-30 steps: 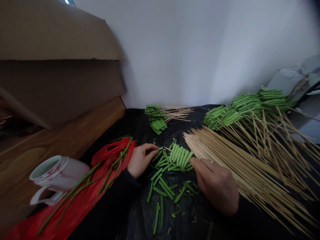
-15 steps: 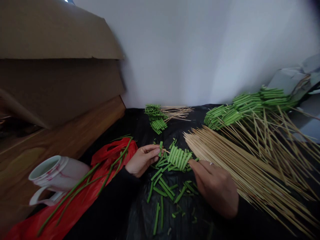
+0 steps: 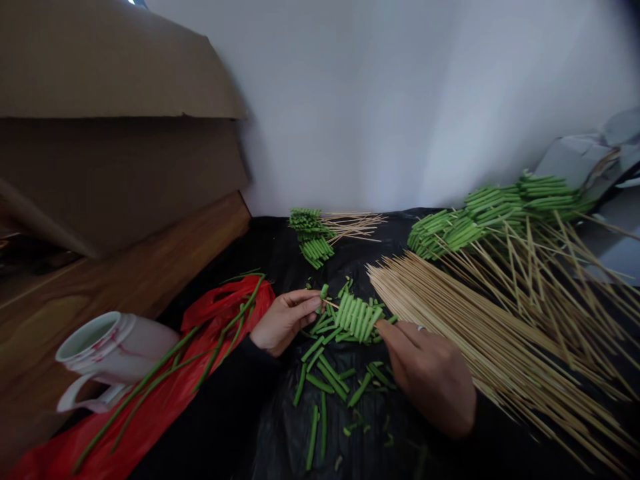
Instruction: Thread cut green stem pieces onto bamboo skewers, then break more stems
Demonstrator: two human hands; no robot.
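Pinching a cut green bean at the skewer tip, your left hand clamps its fingers; your right hand, fingers together, braces the skewered bean row; bamboo skewers lie right of that row.

Green bean piece now in left hand

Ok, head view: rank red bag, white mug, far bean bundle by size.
Largest: red plastic bag. Then white mug and far bean bundle: the mug looks bigger, but it sits nearer the camera, so unsure.
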